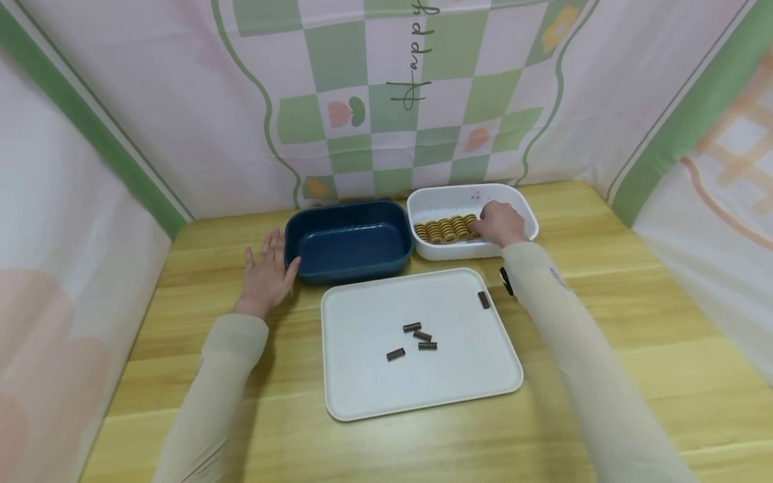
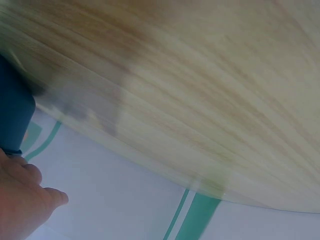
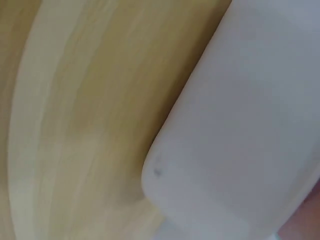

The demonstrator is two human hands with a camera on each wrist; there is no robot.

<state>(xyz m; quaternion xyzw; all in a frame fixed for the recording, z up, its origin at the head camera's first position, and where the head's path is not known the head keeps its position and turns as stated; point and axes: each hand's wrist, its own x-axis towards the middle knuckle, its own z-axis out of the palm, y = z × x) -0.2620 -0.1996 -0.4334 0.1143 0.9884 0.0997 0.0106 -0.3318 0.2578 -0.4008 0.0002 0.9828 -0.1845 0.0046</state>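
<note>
My left hand point(image 1: 266, 276) lies with its fingers straight on the table beside a dark blue dish point(image 1: 348, 276), thumb at its rim. In the left wrist view part of this hand point(image 2: 27, 200) shows below the blue dish point(image 2: 14, 107). My right hand point(image 1: 500, 223) reaches into a white dish point(image 1: 461, 251), fingers curled down at the right end of rows of yellow and dark banded round pieces point(image 1: 447, 230). It appears to pinch one there; its fingertips are partly hidden. The right wrist view has mostly the white dish's side point(image 3: 235, 125).
A white tray point(image 1: 368, 389) lies in front of the dishes. Several short dark ridged pieces point(image 1: 413, 327) are near its middle, and one dark piece point(image 1: 484, 300) lies near its right edge. A patterned cloth point(image 1: 386, 147) hangs behind the wooden table point(image 1: 199, 268).
</note>
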